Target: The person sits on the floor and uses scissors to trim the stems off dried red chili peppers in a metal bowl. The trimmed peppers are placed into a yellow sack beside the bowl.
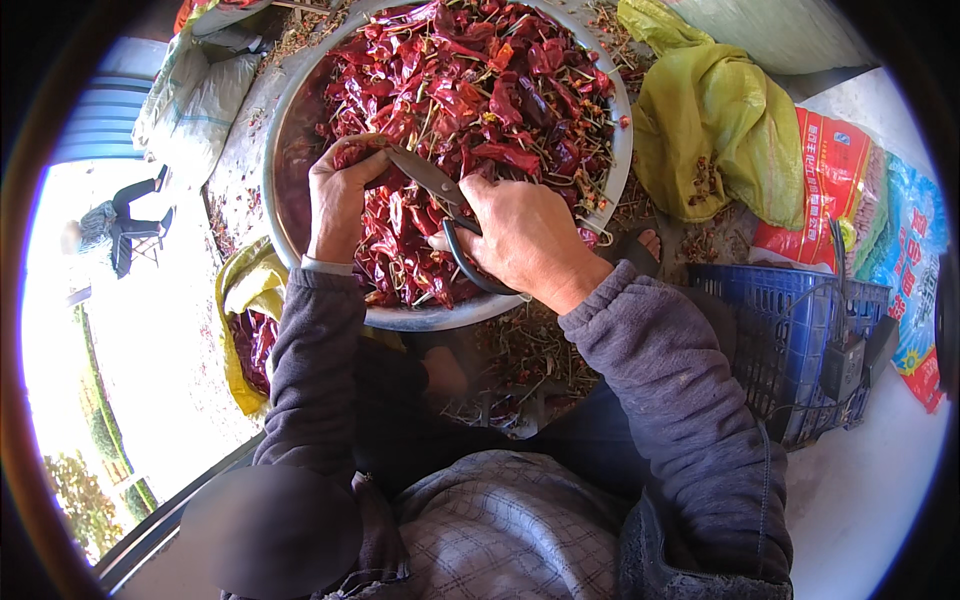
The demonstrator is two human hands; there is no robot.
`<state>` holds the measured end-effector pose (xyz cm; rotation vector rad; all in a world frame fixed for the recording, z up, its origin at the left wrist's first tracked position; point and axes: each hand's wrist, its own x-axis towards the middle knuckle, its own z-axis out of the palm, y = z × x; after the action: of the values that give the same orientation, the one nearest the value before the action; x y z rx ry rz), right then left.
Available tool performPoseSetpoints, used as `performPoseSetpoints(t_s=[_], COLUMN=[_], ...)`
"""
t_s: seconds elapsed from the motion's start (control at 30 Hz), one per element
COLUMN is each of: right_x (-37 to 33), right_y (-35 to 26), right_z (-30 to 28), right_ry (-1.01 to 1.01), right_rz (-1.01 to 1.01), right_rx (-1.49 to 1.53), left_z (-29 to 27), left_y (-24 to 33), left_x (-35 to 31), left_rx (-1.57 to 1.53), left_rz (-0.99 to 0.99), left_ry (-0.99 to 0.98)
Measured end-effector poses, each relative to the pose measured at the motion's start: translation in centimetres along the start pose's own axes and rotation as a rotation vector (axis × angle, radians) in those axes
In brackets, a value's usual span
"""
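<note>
The left hand (338,195) is pinching a dried red pepper (356,152) between thumb and fingers, holding it above the left side of a wide metal basin (624,150). The right hand (530,230) is curling around the handles of a pair of scissors (430,178), whose tips are pointing left and reaching the pinched pepper; whether the blades are biting into it, I cannot tell. Below both hands, a heap of red peppers (500,100) with pale stems is filling the basin. A yellow-green sack (715,120) is lying just right of the basin, and a blue basket (745,290) is standing near the right forearm.
</note>
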<state>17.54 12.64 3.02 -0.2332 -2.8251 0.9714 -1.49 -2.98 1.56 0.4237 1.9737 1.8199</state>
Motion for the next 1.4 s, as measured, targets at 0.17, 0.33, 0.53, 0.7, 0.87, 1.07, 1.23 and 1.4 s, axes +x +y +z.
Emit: performPoseSetpoints(t_s=[0.17,0.33,0.53,0.7,0.87,1.07,1.23,1.4], right_x=[0.0,-0.2,-0.3,-0.4,-0.2,0.3,0.3,1.7], right_y=[-0.1,-0.2,-0.5,-0.8,-1.1,-1.4,-0.8,-1.3], right_z=[0.2,0.2,0.5,1.0,1.7,1.6,2.7,0.6], right_ry=[0.015,-0.002,0.032,0.047,0.100,0.183,0.227,0.035], right_rz=[0.018,0.005,0.009,0.039,0.049,0.087,0.097,0.349], right_rx=[0.019,0.000,0.002,0.014,0.035,0.186,0.139,0.430], left_z=[0.0,0.0,0.4,0.8,1.5,2.7,3.1,4.8], left_y=[-0.2,0.0,0.4,0.2,0.1,0.9,1.1,1.1], left_x=[0.1,0.0,-0.3,-0.4,-0.2,-0.2,0.0,-1.4], left_rx=[0.026,0.057,0.113,0.130,0.097,-0.050,-0.068,0.041], left_rz=[0.021,0.001,-0.001,0.002,0.008,-0.040,-0.001,0.066], left_ry=[-0.006,-0.026,-0.075,-0.039,-0.005,0.055,0.097,-0.054])
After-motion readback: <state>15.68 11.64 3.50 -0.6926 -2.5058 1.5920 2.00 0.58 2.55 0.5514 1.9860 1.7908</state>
